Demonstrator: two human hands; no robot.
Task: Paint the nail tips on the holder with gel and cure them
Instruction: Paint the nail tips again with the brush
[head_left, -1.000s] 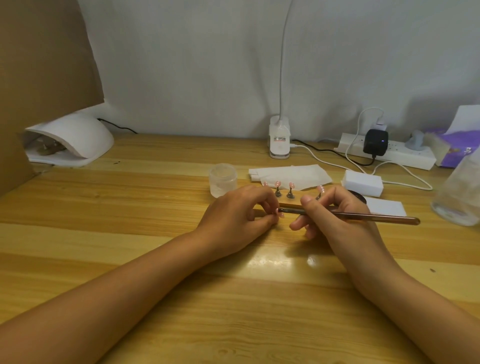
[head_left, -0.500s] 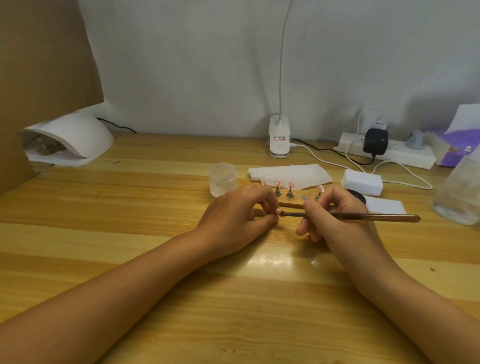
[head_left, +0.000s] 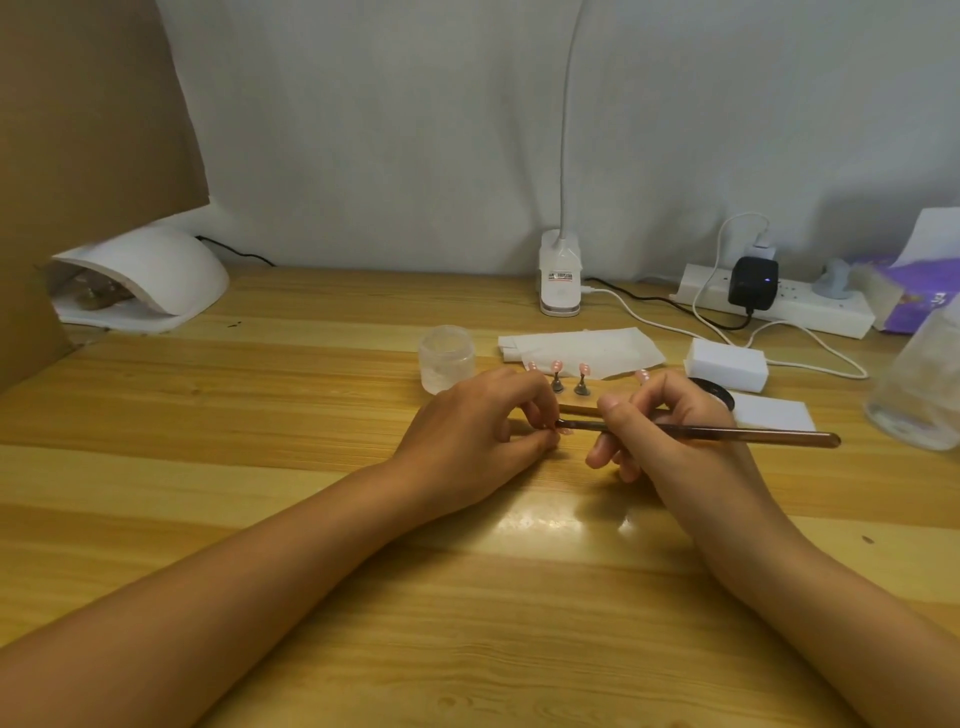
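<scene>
L hand (head_left: 483, 431) is pinching one nail tip (head_left: 565, 431) just in front of the wooden holder (head_left: 582, 409). R hand (head_left: 670, 421) is gripping the gel brush (head_left: 753, 434) pen-style, bristles apparently touching that tip. Probably best: bracing both wrists on the desk, stroking lightly, w/ thin gel. The desk lamp's clip base (head_left: 558, 280) is showing a small label, too blurry to read.

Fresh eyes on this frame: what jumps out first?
Two hands meet at centre frame: the left hand pinches a nail tip, and the right hand holds a brush with its point at that nail. Just behind stands the holder with more tips; a white lamp sits far left.
</scene>
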